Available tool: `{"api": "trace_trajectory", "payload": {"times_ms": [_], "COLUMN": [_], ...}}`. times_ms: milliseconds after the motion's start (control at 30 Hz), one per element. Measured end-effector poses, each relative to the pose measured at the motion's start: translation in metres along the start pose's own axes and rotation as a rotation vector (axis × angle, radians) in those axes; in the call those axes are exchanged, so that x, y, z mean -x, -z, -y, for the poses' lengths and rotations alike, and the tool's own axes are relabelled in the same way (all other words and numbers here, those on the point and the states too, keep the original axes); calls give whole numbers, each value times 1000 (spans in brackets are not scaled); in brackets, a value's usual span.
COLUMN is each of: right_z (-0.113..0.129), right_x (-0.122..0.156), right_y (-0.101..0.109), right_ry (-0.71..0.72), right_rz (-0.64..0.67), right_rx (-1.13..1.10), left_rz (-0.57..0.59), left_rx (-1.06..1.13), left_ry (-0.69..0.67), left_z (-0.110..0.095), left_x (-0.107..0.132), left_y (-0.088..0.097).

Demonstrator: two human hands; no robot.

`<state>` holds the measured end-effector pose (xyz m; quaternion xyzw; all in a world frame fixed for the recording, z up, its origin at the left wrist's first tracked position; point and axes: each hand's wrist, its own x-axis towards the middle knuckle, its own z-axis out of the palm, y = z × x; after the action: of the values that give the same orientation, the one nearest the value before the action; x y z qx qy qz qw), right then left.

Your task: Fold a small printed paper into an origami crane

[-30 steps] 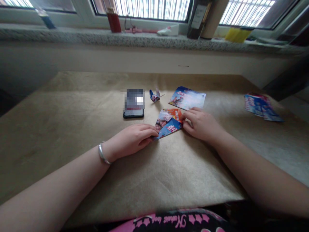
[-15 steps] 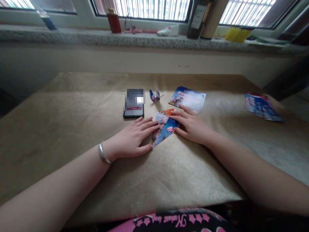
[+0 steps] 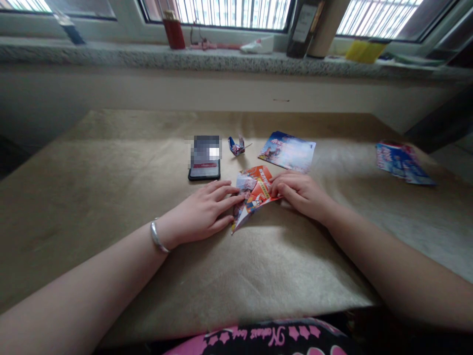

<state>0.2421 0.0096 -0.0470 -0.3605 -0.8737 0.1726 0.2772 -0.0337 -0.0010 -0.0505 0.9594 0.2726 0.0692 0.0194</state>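
A folded sheet of printed paper [image 3: 254, 190], orange, blue and white, lies on the table between my hands. My left hand [image 3: 209, 209] rests flat with its fingers stretched out, the fingertips on the paper's left edge. At the right edge my right hand [image 3: 301, 192] is closed, thumb and fingers pinching a flap of the paper. That flap is turned up and shows its orange side. Just beyond the paper stands a small folded paper crane [image 3: 237, 146] in blue and pink. A phone [image 3: 204, 167] lies to the left of the crane, its screen partly blurred.
A stack of printed sheets [image 3: 288, 150] lies behind my right hand. More blue printed papers [image 3: 403, 162] are fanned out at the table's [image 3: 185, 296] far right. Along the stone windowsill [image 3: 129, 58] stand a red container [image 3: 173, 32], a dark box [image 3: 301, 29] and a yellow item [image 3: 365, 51].
My right hand has gone from lying flat on the paper to pinching its flap, now lifted with the orange side showing. My left hand has barely moved.
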Motion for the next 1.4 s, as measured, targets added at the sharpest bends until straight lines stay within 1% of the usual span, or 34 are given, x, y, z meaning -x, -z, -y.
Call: {"api": "trace_trajectory", "payload": {"times_ms": [267, 500, 600, 700, 800, 1000, 1133, 1267, 1400], "right_z": [2, -1, 0, 3, 5, 8, 9, 8, 7], "right_x": [1, 2, 0, -1, -1, -1, -1, -1, -1], "right_y": [0, -3, -2, -1, -2, -3, 1, 4, 5], "right_ry": [76, 139, 137, 148, 194, 203, 222, 231, 272], "right_rz": [74, 184, 200, 201, 196, 145, 184, 217, 223], "right_rx": [68, 94, 108, 146, 179, 209, 216, 279, 366], "left_rz": [-68, -96, -107, -107, -108, -169, -191, -221, -198], "left_rx": [-31, -10, -3, -28, -57, -106, -121, -159, -130], "left_ry": [19, -93, -105, -82, -33, 9, 20, 32, 46], "left_z": [-4, -5, -6, -7, -9, -9, -8, -8, -8], "left_x": [0, -2, -3, -3, -3, -3, -1, 0, -1], "left_y": [3, 3, 4, 6, 9, 11, 9, 8, 8]}}
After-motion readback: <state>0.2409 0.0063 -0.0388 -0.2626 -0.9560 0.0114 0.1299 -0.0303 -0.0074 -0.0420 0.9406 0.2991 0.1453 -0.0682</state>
